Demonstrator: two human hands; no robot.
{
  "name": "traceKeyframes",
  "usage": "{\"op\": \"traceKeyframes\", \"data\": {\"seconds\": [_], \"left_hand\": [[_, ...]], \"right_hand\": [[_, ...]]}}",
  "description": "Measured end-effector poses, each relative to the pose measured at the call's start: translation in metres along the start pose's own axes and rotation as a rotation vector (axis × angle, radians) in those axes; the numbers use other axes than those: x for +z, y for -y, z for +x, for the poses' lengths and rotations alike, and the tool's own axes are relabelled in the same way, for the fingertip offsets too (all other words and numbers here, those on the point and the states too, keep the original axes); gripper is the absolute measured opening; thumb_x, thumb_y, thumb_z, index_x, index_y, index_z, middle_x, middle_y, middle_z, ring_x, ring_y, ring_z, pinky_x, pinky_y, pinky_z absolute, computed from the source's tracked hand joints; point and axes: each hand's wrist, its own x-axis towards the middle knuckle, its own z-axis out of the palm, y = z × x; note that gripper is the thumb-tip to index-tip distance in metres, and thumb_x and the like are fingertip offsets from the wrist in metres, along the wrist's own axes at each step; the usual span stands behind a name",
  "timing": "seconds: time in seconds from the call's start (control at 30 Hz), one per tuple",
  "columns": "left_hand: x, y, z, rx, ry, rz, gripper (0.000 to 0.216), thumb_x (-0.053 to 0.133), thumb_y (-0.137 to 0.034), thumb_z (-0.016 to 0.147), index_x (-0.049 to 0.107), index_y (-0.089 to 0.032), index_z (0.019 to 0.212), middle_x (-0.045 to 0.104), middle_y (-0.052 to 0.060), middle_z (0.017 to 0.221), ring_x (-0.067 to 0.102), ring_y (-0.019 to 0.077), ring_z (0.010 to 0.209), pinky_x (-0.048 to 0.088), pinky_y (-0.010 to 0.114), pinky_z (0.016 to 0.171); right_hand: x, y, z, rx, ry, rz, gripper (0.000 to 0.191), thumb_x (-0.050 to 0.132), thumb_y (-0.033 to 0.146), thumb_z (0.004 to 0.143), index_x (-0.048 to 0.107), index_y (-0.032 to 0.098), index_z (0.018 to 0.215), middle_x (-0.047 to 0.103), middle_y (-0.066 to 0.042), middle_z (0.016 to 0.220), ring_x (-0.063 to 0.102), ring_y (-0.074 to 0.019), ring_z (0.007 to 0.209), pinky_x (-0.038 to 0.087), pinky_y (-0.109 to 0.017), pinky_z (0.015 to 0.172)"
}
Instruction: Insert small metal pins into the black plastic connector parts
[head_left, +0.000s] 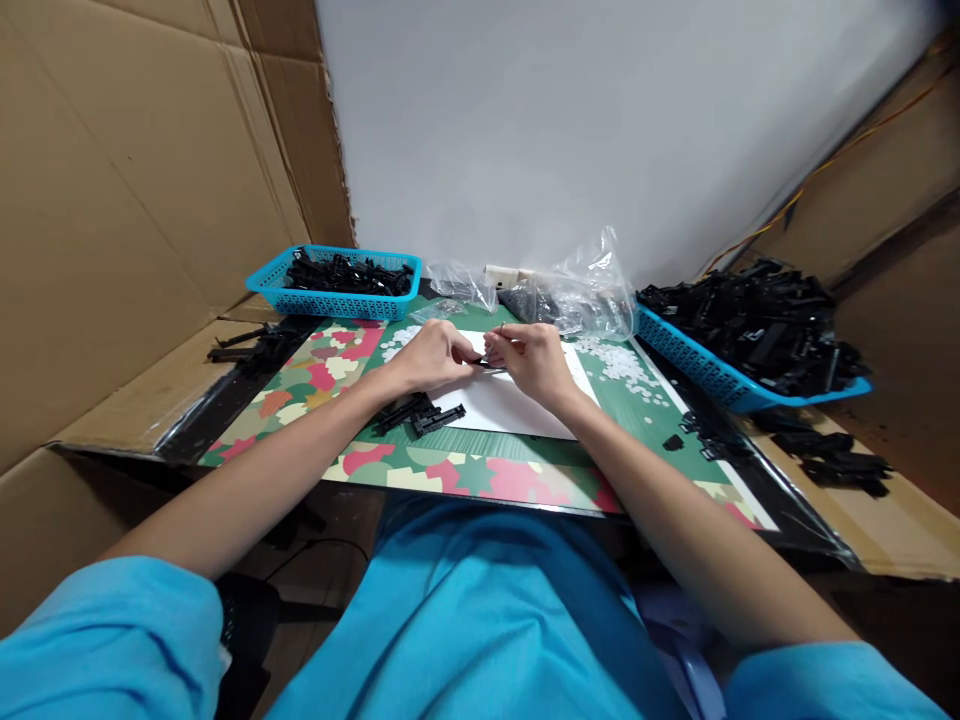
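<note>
While hands [437,356] cover it | black part [490,365] mostly hidden | outline unclear

Parts [349,272] fill the left basket [337,304] at the table's [525,478] far left corner and the right basket [690,359] at its right edge, with bags [592,300] between them.

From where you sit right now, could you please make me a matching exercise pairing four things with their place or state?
Things:
1. Left hand
2. White sheet
3. Large clear bag
4. Right-hand blue basket

Places and states:
A. At the back, near the pale wall
B. Heaped with black parts
C. Fingertips on a small dark part
D. Flat on the patterned tabletop

Pairs: 1-C, 2-D, 3-A, 4-B
</note>
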Motion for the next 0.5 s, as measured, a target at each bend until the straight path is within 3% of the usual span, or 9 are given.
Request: {"op": "traceKeyframes", "data": {"seconds": [0.3, 0.5], "left_hand": [[0.0006, 0.0004, 0.0016, -0.021, -0.005, 0.032, 0.011, 0.072, -0.021, 0.073, 0.073, -0.016, 0.062, 0.064, 0.003, 0.059, 0.055, 0.0143, 0.060, 0.035, 0.031, 0.056], [0.0002, 0.0024, 0.0010, -0.035, 0.012, -0.020, 0.008, 0.073, -0.021, 0.074, 0.080, -0.017, 0.074, 0.075, 0.005, 0.070, 0.065, 0.0172, 0.066, 0.043, 0.030, 0.059]], "right_hand": [[-0.0007, 0.0041, -0.0025, -0.028, 0.000, -0.031, 0.040, 0.060, 0.042, 0.102, 0.075, 0.018, 0.073, 0.076, -0.008, 0.072, 0.069, -0.0232, 0.069, 0.051, -0.033, 0.070], [-0.0004, 0.0049, -0.0021, -0.006, 0.015, -0.028, 0.048, 0.060, 0.049, 0.102, 0.070, 0.018, 0.067, 0.073, -0.008, 0.069, 0.067, -0.0220, 0.067, 0.050, -0.033, 0.067]]}}
